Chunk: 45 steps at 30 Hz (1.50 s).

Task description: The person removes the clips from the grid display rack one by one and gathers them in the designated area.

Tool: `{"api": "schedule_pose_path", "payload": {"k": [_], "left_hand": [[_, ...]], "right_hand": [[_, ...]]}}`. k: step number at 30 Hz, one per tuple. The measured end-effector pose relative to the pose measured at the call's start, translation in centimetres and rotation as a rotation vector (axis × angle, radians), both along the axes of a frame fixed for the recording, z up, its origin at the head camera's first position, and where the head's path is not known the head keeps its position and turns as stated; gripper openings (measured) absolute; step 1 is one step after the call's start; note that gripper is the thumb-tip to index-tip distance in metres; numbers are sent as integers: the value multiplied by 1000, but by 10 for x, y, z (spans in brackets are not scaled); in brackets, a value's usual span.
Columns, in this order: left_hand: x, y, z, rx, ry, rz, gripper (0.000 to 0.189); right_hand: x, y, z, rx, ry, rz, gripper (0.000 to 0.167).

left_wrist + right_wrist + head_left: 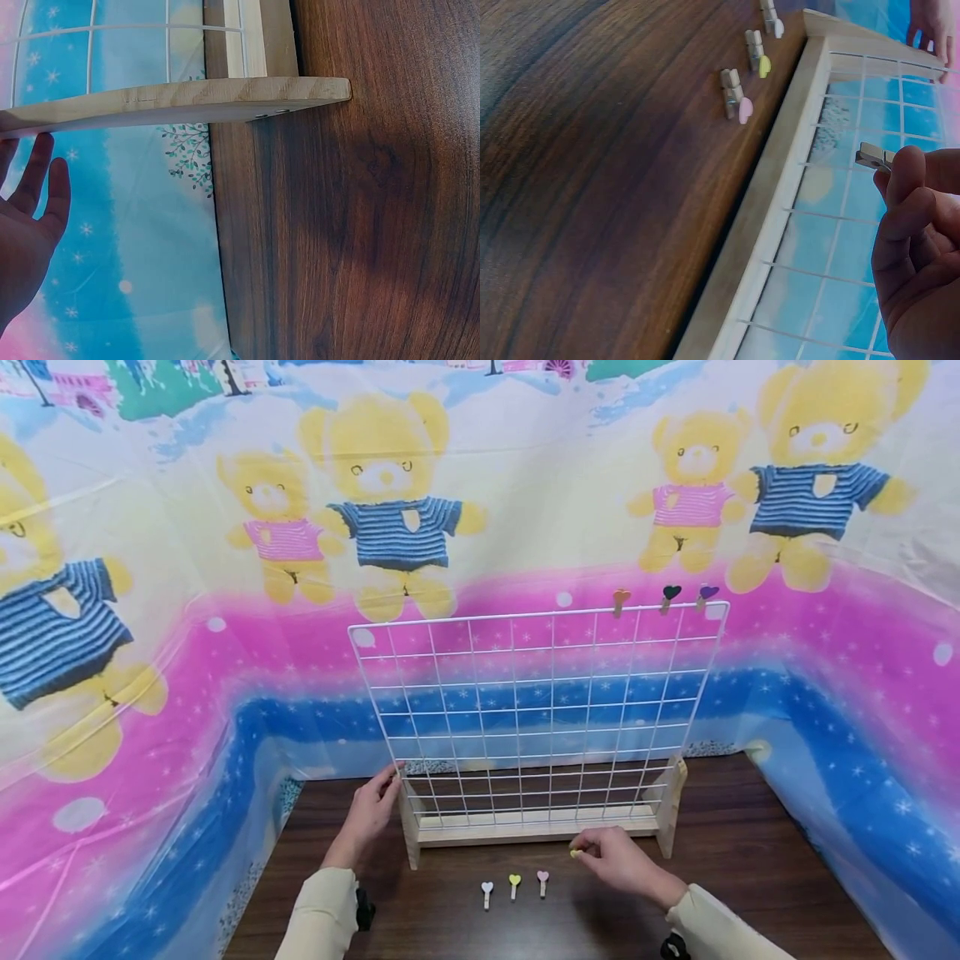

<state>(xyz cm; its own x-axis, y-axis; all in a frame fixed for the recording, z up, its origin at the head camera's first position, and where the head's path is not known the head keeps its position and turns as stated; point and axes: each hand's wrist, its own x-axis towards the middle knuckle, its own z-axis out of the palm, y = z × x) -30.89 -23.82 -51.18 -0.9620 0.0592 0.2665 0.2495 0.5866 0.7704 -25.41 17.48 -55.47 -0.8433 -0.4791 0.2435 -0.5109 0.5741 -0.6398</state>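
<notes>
My right hand [615, 860] pinches a small wooden clothespin [872, 155] between thumb and fingers, in front of the rack's wooden base; in the head view a yellowish bit of it shows at the fingertips. My left hand [369, 810] touches the left wooden side piece [172, 101] of the white wire grid rack [551, 702] with fairly straight fingers. On the table before the rack lie three heart clothespins: white [487, 893], yellow [514, 885] and pink [542, 882].
Three clothespins with orange [621, 598], dark green [671, 594] and purple [707, 594] hearts stand clipped on the grid's top wire, toward the right. The brown wooden table [420, 927] meets a printed bear cloth [525, 527] behind and at both sides.
</notes>
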Motion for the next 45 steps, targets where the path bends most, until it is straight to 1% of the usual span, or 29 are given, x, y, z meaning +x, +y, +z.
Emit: {"api": "schedule_pose_path", "payload": {"k": [3, 5, 11, 15, 22, 26, 30, 33, 40, 43, 45], "left_hand": [[0, 0, 0, 2, 0, 2, 37], [-1, 0, -1, 4, -1, 1, 37], [0, 0, -1, 10, -6, 0, 37], [0, 0, -1, 11, -9, 9, 37], [0, 0, -1, 4, -1, 9, 37], [0, -1, -1, 9, -11, 4, 37], [0, -1, 0, 9, -25, 2, 37], [0, -1, 0, 3, -39, 2, 37], [0, 0, 0, 3, -55, 20, 37], [0, 0, 0, -2, -54, 19, 36], [0, -1, 1, 0, -52, 13, 36]], "right_hand": [[-1, 0, -6, -12, 31, 29, 5], [-2, 0, -10, -10, 28, 32, 4], [-5, -2, -23, 27, -64, 0, 6], [-8, -4, -33, 52, -89, 6, 6], [-12, -8, -46, 16, -143, 44, 9], [-15, -11, -53, 51, -139, 24, 7], [-18, -14, -59, 62, -180, 6, 5], [-18, -16, -61, 40, -230, 1, 4], [-23, -16, -70, 51, -247, -18, 5], [-26, -16, -73, 54, -290, -29, 6], [-28, -17, -74, 49, -301, -28, 7]]}}
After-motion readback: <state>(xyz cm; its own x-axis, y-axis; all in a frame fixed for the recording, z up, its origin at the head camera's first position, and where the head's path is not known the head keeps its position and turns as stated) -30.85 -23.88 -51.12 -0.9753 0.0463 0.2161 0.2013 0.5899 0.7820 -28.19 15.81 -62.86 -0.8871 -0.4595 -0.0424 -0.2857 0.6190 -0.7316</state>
